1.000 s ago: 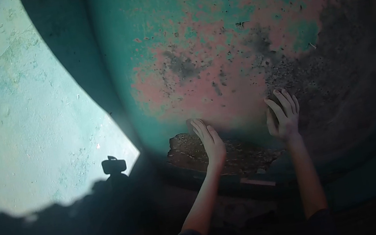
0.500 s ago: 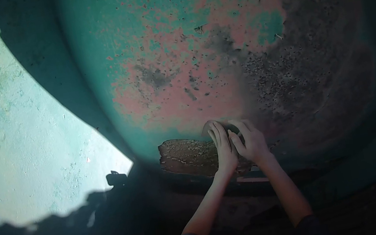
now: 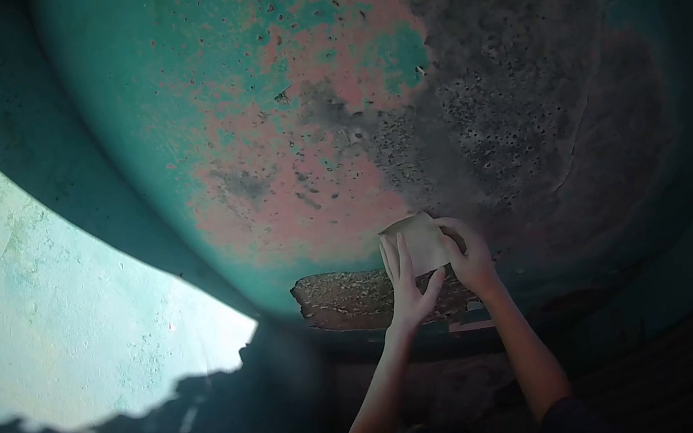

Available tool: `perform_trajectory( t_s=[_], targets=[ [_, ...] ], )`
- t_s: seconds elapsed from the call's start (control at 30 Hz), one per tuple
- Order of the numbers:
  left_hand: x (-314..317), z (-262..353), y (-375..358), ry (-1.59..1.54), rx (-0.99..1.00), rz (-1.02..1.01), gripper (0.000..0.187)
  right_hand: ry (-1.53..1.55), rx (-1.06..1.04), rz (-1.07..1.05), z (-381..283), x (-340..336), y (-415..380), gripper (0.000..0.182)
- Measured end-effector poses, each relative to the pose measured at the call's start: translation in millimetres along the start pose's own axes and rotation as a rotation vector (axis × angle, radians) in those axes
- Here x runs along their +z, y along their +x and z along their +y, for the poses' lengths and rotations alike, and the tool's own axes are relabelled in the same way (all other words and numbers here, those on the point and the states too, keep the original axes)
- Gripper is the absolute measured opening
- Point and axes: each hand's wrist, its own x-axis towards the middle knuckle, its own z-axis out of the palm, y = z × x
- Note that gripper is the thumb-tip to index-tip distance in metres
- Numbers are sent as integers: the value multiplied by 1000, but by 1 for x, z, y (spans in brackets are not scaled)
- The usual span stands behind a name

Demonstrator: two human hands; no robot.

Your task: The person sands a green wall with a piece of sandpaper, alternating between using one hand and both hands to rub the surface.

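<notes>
A small beige square sheet of sandpaper [image 3: 420,240] spans the gap between my two hands, its face fairly flat and its top edge slightly bent. My left hand [image 3: 410,289] holds it by the left side, fingers pointing up along it and the thumb at its lower edge. On the right edge, my right hand [image 3: 470,260] grips it with bent fingers. Behind the hands rises a rounded metal panel [image 3: 251,94] in worn green, pink and dark grey.
A rough brown patch [image 3: 343,301] lies along the lower part of the panel, just left of my hands. Pitted bare grey [image 3: 494,107] covers the upper right. Bright sunlight falls on a pale surface [image 3: 74,302] at the left, with dark shadow below it.
The sandpaper was curved between my hands and now is opened out flat. My hands have moved apart a little, the left thumb spreading away. The view has shifted to the right.
</notes>
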Motion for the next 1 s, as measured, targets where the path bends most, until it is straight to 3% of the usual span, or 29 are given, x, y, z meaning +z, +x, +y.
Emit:
perform_trajectory(
  t_s=[0.03, 0.07, 0.13, 0.17, 0.33, 0.47, 0.5, 0.6, 0.7, 0.77, 0.8, 0.9, 0.97, 1.0],
  targets=[
    [2, 7, 2, -6, 35, 46, 84, -1, -14, 117, 2, -4, 0, 26],
    [3, 15, 4, -3, 38, 41, 84, 2, -14, 122, 4, -8, -3, 26],
    [4, 30, 14, -37, -212, 67, 69, -84, -88, 197, 3, -13, -5, 22],
    [4, 44, 18, -108, -377, 124, 52, -81, -95, 206, 2, -12, -7, 22],
    [0, 45, 28, -80, -312, 220, 41, -137, -10, 233, 3, 2, -31, 30],
    [-4, 37, 32, 26, -263, 237, 38, -561, -244, 239, -20, 12, -58, 49],
    [-6, 42, 37, 23, -252, 228, 38, -698, -235, 89, -22, 14, -59, 63],
    [-9, 52, 33, 11, -311, 102, 39, -814, -142, 131, -17, 40, -42, 76],
    [-12, 42, 38, -19, -181, -14, 40, -917, -95, 243, 10, 50, -18, 76],
    [-20, 38, 45, 156, 92, -117, 45, -917, -58, 355, 21, 55, -7, 74],
    [-24, 38, 45, 143, 92, -154, 45, -995, -41, 330, 29, 60, -8, 73],
    [-42, 48, 65, 161, 175, -139, 53, -998, -8, 377, 62, 75, -27, 75],
    [-53, 53, 78, 547, 410, -38, 60, -918, 5, 444, 71, 79, -45, 79],
    [-56, 55, 82, 543, 418, -60, 60, -856, 52, 460, 74, 72, -50, 80]
  ],
)
